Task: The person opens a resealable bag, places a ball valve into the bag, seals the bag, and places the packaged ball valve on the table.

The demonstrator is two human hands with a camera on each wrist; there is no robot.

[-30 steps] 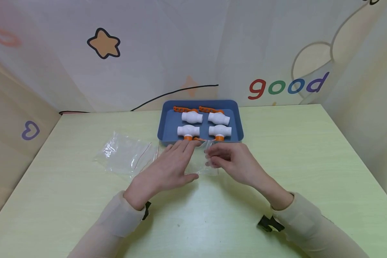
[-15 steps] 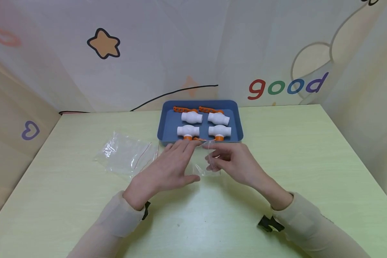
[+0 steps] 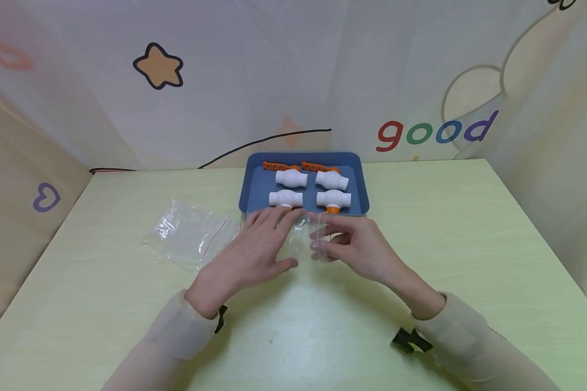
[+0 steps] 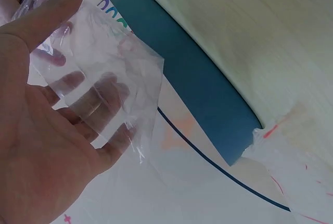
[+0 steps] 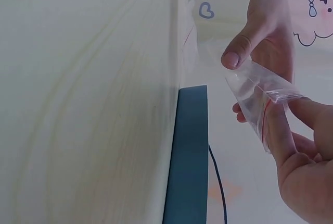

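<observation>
A small clear zip bag (image 3: 304,234) lies just in front of the blue tray (image 3: 303,157). My left hand (image 3: 261,244) rests on it with straight, spread fingers. In the left wrist view the bag (image 4: 104,73) lies against the fingers of that hand (image 4: 31,130). My right hand (image 3: 325,243) pinches the bag's right edge and holds it slightly lifted. The right wrist view shows the fingers of the right hand (image 5: 299,146) on the red-lined zip end of the bag (image 5: 257,86), with the left thumb (image 5: 237,52) above. The tray holds several white valves (image 3: 291,177) with orange handles.
More clear bags (image 3: 191,233) lie in a loose pile to the left of my left hand. The pale green table (image 3: 469,244) is hemmed in by printed walls at the back and on both sides. A black cable (image 3: 264,140) runs along the back wall.
My right hand has raised the bag's edge and drawn it slightly left, towards the tray. My left hand slid a little forward on the bag.
</observation>
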